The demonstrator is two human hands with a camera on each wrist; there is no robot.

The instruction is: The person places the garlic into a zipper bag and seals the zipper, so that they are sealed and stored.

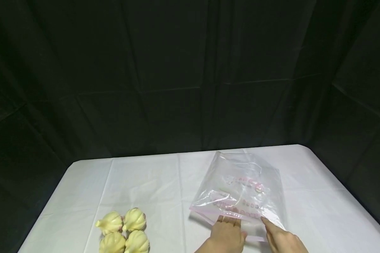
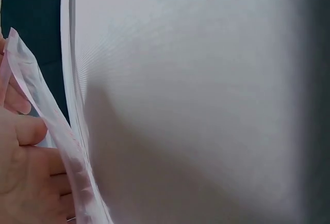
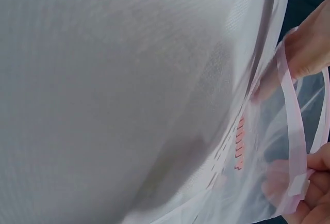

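Note:
A clear plastic zipper bag (image 1: 245, 175) with a pink-edged mouth and pink print lies on the right half of the table, its mouth facing me. My left hand (image 1: 226, 235) reaches into that mouth, fingers stretched under the upper layer. In the right wrist view the left hand (image 3: 312, 43) shows inside the bag, fingertips against its wall. My right hand (image 1: 285, 240) grips the right end of the mouth. Seen from the right wrist, its fingers (image 3: 319, 182) pinch the pink strip beside a small white slider (image 3: 299, 185).
Several pale yellow garlic bulbs (image 1: 134, 219) sit close together at the table's front left. A white cloth (image 1: 152, 189) covers the table. Black curtains (image 1: 177, 119) hang behind it and along both sides.

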